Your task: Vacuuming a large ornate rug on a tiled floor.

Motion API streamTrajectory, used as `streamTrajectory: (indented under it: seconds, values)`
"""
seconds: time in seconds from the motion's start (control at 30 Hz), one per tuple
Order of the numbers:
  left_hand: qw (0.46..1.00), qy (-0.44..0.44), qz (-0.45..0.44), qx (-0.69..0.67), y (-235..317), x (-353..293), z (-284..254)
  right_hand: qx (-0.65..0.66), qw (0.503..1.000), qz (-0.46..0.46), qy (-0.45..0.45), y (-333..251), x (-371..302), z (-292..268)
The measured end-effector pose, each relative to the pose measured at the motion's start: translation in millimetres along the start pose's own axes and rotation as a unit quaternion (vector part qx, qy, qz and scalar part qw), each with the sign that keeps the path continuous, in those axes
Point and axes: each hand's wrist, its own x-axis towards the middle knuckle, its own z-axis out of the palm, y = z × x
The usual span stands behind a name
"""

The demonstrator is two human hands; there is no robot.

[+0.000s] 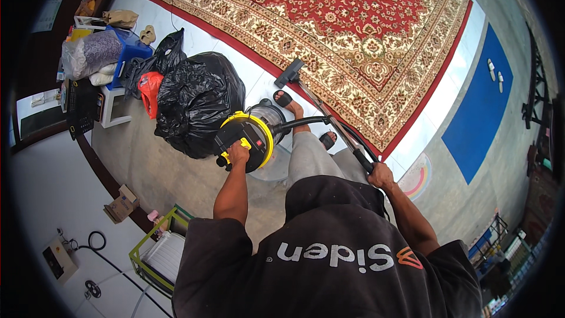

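Note:
A canister vacuum cleaner (272,135) with a black top, yellow rim and clear-looking drum stands left of my legs. My left hand (238,152) is closed around the yellow carry handle on its top. Towards the right, my right hand (381,175) grips the black upper end of the vacuum wand (348,139). The wand slants away to a flat dark floor nozzle (289,73), which lies at the edge of a red and cream patterned rug (376,41). A black hose (300,122) runs from the cleaner towards the wand.
Large black plastic bags (203,97) and a red bag (150,93) sit beside the cleaner. Behind them is a blue bin (133,50). A blue mat (485,106) with white slippers lies right. A cardboard box (122,204) and green-framed rack (141,259) stand lower left.

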Motion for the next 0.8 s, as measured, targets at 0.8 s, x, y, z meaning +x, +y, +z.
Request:
streamTrajectory:
  seconds: [0.8]
  values:
    - [0.999,-0.024,0.005,-0.026,-2.1,-1.9,-11.6,0.052,0.997,0.054,-0.02,43.2,-37.1,7.0]
